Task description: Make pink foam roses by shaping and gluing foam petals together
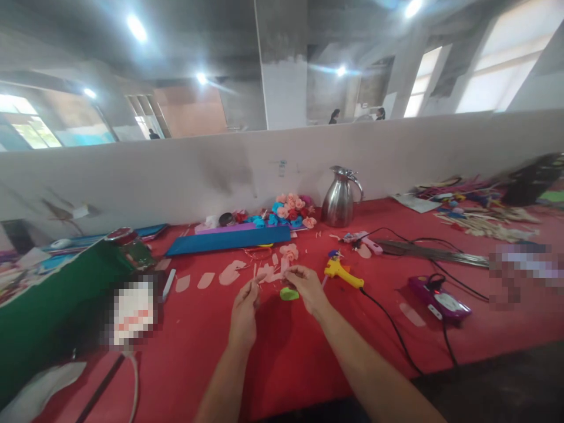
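Observation:
My left hand [245, 305] is closed in a pinch on a thin pink strip [254, 270] that stands up from the fingertips. To its right my right hand [307, 288] also pinches. Whatever is between its fingers is too small to make out, though pale pink pieces [277, 271] lie right by the fingertips. Just beyond is a pink flower [289, 252]. Below the right fingers lies a light green cutout [289, 294]. Pink petal-shaped pieces [231, 273] are laid out left of my hands. A yellow glue gun [343, 274] rests to the right.
A long blue strip [229, 239] lies before pink, red and blue flowers [293, 208]. Behind stand a steel jug [339, 197] and a low white partition [194, 170]. At right are a purple power socket [440, 298] and black cords. A green box [53, 299] stands at left.

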Motion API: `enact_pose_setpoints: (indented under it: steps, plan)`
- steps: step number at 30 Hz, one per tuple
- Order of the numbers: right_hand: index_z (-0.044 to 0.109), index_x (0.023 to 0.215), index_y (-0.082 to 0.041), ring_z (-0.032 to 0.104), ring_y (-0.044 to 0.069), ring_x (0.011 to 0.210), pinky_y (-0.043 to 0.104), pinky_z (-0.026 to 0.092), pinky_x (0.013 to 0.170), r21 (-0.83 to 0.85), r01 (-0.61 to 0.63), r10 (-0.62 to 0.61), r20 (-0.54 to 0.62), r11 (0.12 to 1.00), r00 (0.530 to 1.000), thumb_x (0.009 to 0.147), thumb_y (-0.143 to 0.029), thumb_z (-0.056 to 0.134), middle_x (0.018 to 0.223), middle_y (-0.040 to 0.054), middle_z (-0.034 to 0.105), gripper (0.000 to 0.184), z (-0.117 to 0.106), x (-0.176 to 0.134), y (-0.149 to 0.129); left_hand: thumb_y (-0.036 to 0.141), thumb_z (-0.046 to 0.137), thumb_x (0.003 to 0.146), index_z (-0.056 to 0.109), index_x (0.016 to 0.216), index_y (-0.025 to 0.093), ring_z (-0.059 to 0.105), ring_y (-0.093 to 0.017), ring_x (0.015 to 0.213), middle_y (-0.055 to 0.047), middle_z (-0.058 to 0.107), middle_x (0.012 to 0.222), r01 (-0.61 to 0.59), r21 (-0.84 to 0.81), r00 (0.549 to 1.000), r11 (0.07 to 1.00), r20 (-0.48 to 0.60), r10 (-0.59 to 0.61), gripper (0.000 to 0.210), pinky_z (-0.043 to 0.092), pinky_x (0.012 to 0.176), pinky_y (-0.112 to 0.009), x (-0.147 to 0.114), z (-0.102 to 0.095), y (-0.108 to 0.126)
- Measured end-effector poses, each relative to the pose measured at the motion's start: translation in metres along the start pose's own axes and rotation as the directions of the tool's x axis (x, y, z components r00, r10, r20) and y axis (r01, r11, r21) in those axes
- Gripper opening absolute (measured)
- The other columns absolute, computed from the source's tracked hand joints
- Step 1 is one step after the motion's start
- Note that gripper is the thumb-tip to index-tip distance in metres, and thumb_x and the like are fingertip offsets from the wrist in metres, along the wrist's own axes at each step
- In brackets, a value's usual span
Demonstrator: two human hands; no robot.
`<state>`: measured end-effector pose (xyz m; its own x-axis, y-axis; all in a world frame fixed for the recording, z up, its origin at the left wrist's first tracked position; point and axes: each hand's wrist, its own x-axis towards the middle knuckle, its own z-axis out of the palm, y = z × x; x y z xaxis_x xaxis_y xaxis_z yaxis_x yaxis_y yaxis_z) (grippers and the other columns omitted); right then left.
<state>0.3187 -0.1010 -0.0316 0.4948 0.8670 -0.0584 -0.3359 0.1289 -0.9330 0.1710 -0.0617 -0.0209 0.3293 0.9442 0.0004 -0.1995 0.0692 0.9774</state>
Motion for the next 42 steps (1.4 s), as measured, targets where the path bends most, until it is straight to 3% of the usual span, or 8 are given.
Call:
enact_pose_setpoints:
  steps: [5, 11, 21, 36, 39, 42]
  plan:
    - [0.069, 0.073, -0.015, 0.058, 0.012, 0.057, 0.022, 0.042, 0.054, -0.148, 0.075, -0.068, 0.053, 0.986, 0.996, 0.061, -0.035, 0.068, 0.06, 0.0008, 0.064, 0.024, -0.004, 0.003, 0.0, 0.046, 0.063, 0.071, 0.059, 0.116, 0.02, 0.03, -0.01, 0.051, 0.006, 0.036, 0.055, 0.02, 0.189, 0.989, 0.982, 0.14, -0.047, 0.053, 0.025, 0.049, -0.022, 0.001, -0.018, 0.005]
    - [0.07, 0.074, -0.014, 0.052, 0.009, 0.054, 0.021, 0.04, 0.053, -0.194, 0.104, -0.073, 0.158, 0.975, 0.985, 0.064, -0.036, 0.067, 0.058, -0.001, 0.061, 0.025, -0.003, 0.0, 0.0, 0.04, 0.059, 0.076, 0.058, 0.116, 0.019, 0.029, -0.01, 0.051, 0.006, 0.036, 0.056, 0.081, 0.194, 0.946, 0.978, 0.294, -0.137, 0.045, 0.023, 0.05, -0.022, -0.004, -0.031, -0.001]
    - [0.07, 0.078, -0.015, 0.049, 0.008, 0.054, 0.021, 0.037, 0.053, -0.237, 0.119, -0.071, 0.202, 0.964, 0.977, 0.065, -0.036, 0.066, 0.058, -0.0022, 0.058, 0.025, 0.0, -0.008, 0.001, 0.044, 0.062, 0.073, 0.061, 0.098, 0.019, 0.029, -0.009, 0.052, 0.006, 0.037, 0.057, 0.12, 0.214, 0.945, 0.969, 0.275, -0.178, 0.036, 0.023, 0.051, -0.021, -0.01, -0.023, 0.003]
    - [0.069, 0.078, -0.017, 0.048, 0.01, 0.054, 0.023, 0.037, 0.053, -0.232, 0.148, -0.099, 0.21, 0.961, 0.973, 0.067, -0.032, 0.064, 0.061, -0.0013, 0.058, 0.019, -0.003, -0.005, 0.004, 0.043, 0.061, 0.074, 0.061, 0.096, 0.018, 0.03, -0.009, 0.052, 0.006, 0.038, 0.057, 0.096, 0.24, 0.95, 0.966, 0.268, -0.162, 0.033, 0.024, 0.05, -0.02, -0.01, -0.023, 0.002]
    - [0.068, 0.087, -0.019, 0.054, 0.015, 0.069, 0.026, 0.041, 0.062, -0.256, 0.247, -0.227, 0.105, 0.935, 0.968, 0.069, -0.027, 0.058, 0.074, 0.0016, 0.062, 0.022, -0.004, -0.003, 0.003, 0.044, 0.062, 0.073, 0.061, 0.095, 0.018, 0.029, -0.008, 0.051, 0.006, 0.037, 0.056, 0.106, 0.201, 0.957, 0.974, 0.246, -0.155, 0.034, 0.024, 0.049, -0.021, -0.009, -0.023, 0.002]
    - [0.067, 0.091, -0.022, 0.052, 0.021, 0.1, 0.031, 0.041, 0.081, -0.343, 0.372, -0.388, 0.025, 0.862, 0.921, 0.064, -0.018, 0.056, 0.102, 0.0041, 0.062, 0.03, -0.004, -0.005, -0.001, 0.043, 0.062, 0.073, 0.06, 0.095, 0.017, 0.03, -0.008, 0.051, 0.006, 0.038, 0.056, 0.094, 0.151, 0.966, 0.984, 0.226, -0.127, 0.034, 0.024, 0.049, -0.02, -0.008, -0.023, 0.001]
